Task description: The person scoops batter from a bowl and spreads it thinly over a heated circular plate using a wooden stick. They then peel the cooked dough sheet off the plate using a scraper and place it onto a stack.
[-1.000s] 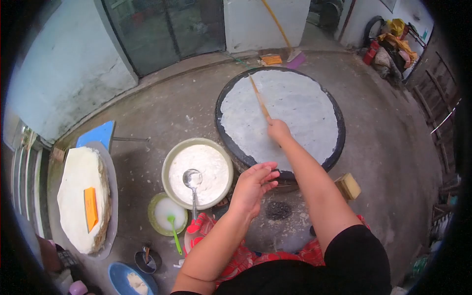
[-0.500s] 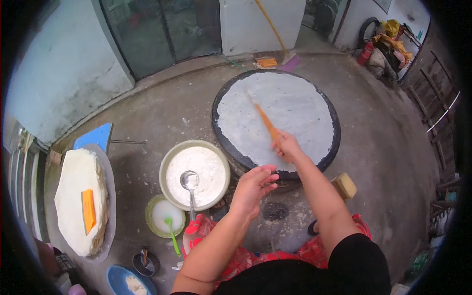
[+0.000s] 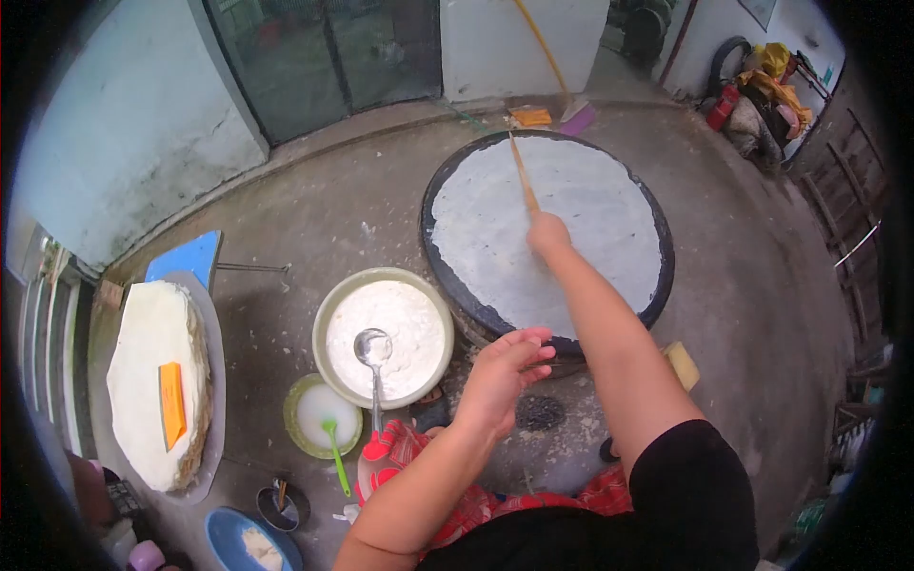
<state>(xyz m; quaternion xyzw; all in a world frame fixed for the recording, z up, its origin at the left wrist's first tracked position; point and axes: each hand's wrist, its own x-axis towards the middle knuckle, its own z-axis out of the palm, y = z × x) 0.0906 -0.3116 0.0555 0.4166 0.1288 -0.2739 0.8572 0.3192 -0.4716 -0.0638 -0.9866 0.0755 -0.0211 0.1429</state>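
My right hand (image 3: pixel 548 234) is closed round a thin wooden spreader (image 3: pixel 523 173), whose tip points to the far edge of a round black griddle (image 3: pixel 666 276). A pale, thin sheet of batter (image 3: pixel 590 228) covers most of the griddle. Near the griddle's front edge, my left hand (image 3: pixel 503 376) hangs with fingers loosely curled and apart, holding nothing. Left of it, a large bowl (image 3: pixel 324 309) holds white batter, with a metal ladle (image 3: pixel 373 366) resting in it. A smaller green bowl (image 3: pixel 295 433) contains whitish liquid and a green spoon (image 3: pixel 337 457).
A pile of pale flat sheets (image 3: pixel 152 381) with an orange scraper (image 3: pixel 173 404) on top is at the left. A blue basin (image 3: pixel 224 542) and dark pot (image 3: pixel 295 514) stand at the lower left. A yellow block (image 3: pixel 681 365) lies right of the griddle; a broom (image 3: pixel 543 43) leans behind.
My right hand has moved away from me over the griddle, and the spreader's tip has swung to the far edge. My left hand stays near the front edge. The view has shifted slightly.
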